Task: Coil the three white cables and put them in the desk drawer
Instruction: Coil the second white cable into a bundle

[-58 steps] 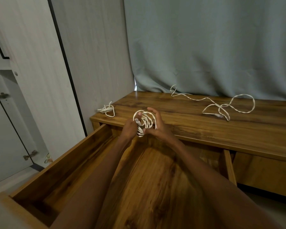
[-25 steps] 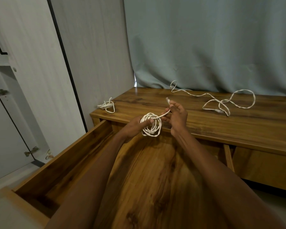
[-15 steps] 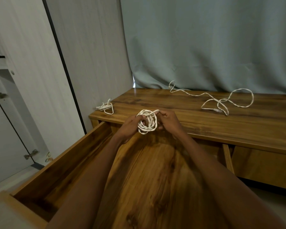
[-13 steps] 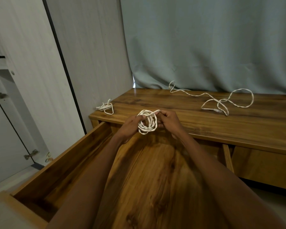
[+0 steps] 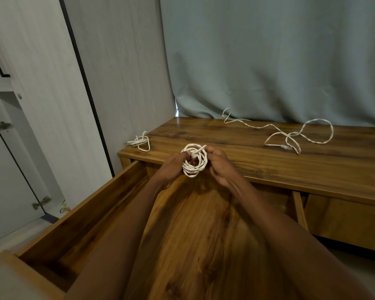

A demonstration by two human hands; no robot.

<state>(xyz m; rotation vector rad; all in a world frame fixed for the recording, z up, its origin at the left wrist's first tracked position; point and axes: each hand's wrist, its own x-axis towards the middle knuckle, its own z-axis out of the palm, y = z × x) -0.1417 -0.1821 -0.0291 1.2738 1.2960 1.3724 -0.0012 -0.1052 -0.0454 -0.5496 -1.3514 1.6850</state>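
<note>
A white cable wound into a small round coil [image 5: 194,161] is held upright in the air between both hands, just in front of the tabletop's front edge and above the open drawer [image 5: 108,204]. The left hand [image 5: 173,167] grips the coil's left side, its fingers pinching the loops near the top. The right hand [image 5: 220,166] clasps the right side, with the thumb pressing the cable's end across the top of the loops. A second cable, already bundled [image 5: 140,142], lies on the tabletop [image 5: 312,167] at its front left corner, touching the edge. A third cable [image 5: 290,135] sprawls loose and uncoiled along the back of the tabletop, from the middle toward the right, just beside the grey curtain [image 5: 268,61]. The drawer stands pulled out beneath the forearms, its wooden floor bare where visible.
</note>
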